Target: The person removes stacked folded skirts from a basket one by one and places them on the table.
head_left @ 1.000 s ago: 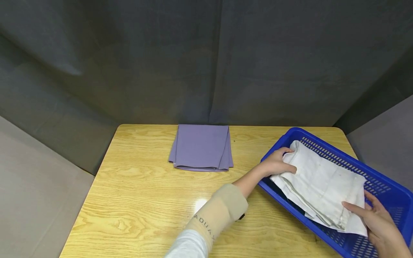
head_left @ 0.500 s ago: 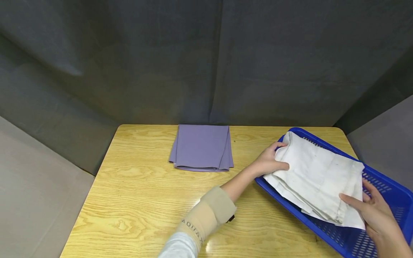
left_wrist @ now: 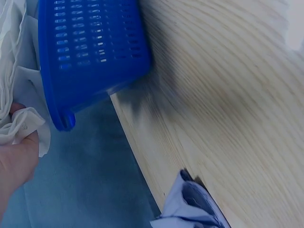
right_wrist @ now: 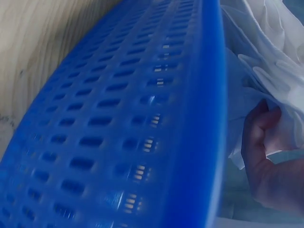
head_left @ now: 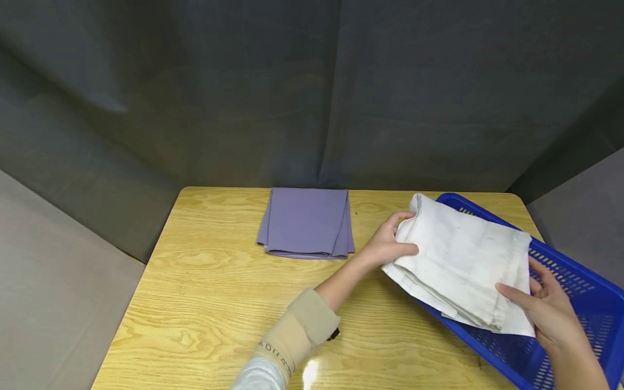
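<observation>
A folded white cloth (head_left: pixel 463 260), several layers thick, is held between both hands over the blue plastic basket (head_left: pixel 580 276). My left hand (head_left: pixel 390 241) grips its left end, thumb on top and fingers at the far edge. At the opposite end my right hand (head_left: pixel 551 306) pinches it, thumb on top and the other fingers underneath. In the left wrist view the left hand (left_wrist: pixel 19 159) holds the bunched cloth edge beyond the basket's rim. The right wrist view has the right hand's (right_wrist: pixel 268 147) curled fingers at the layered folds.
A folded purple cloth (head_left: pixel 307 222) lies at the back middle of the wooden table (head_left: pixel 205 303). The basket stands at an angle on the table's right side. Dark curtain (head_left: pixel 253 97) hangs behind the table, with grey panels at both sides.
Both hands have lifted the white cloth up from inside the basket and moved it left, so its left end now overlaps the basket's near-left rim. The purple cloth and basket stay put.
</observation>
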A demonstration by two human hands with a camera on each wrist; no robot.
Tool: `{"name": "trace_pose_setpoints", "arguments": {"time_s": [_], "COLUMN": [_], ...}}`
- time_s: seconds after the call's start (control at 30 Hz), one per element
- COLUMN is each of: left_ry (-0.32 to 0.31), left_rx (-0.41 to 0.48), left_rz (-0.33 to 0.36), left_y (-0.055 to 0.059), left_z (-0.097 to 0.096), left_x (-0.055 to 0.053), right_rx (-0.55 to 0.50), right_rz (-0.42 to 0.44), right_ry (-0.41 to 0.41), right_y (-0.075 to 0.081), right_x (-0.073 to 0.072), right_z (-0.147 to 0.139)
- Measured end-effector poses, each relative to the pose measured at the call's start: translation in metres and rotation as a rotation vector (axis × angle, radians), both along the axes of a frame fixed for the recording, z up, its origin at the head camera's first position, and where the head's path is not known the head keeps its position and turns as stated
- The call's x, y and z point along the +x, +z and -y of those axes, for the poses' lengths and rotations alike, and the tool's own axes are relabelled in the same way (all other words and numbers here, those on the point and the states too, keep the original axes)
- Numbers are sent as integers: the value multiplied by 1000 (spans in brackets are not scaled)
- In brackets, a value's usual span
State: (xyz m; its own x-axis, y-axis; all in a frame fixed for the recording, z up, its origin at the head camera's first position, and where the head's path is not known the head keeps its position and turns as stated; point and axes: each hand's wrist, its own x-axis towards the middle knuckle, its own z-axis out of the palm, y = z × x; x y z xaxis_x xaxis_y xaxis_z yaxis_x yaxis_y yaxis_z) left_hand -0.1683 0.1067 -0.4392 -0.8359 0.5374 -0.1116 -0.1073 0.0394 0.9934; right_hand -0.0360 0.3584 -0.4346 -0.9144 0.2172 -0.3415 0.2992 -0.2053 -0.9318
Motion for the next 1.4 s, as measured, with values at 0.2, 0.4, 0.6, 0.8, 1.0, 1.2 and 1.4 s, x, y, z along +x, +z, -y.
{"name": "trace_pose_setpoints", "arguments": {"time_s": [0.2,0.4,0.6,0.8,1.0,1.2,1.4], "left_ry": [25,68,67,72,104,131,171], "left_rx": [41,68,95,116,156,167,150], "left_rz": [17,2,1,-34,-52,-47,-41], "left_y": [1,4,10,31,22,21,19], "left_z": [17,30,41,57,67,83,102], "left_x": [1,2,2,6,2,4,6], "right_rx": [4,22,103,121,78,86,91], "right_rz": [-62,-105,-101,-89,-159,-186,-199], "right_ry": [34,55,64,62,108,157,198], "right_y": [4,8,14,22,31,36,34], "right_x": [-7,-13,-19,-27,-32,-37,-41], "right_z": [13,23,31,41,53,68,85]}}
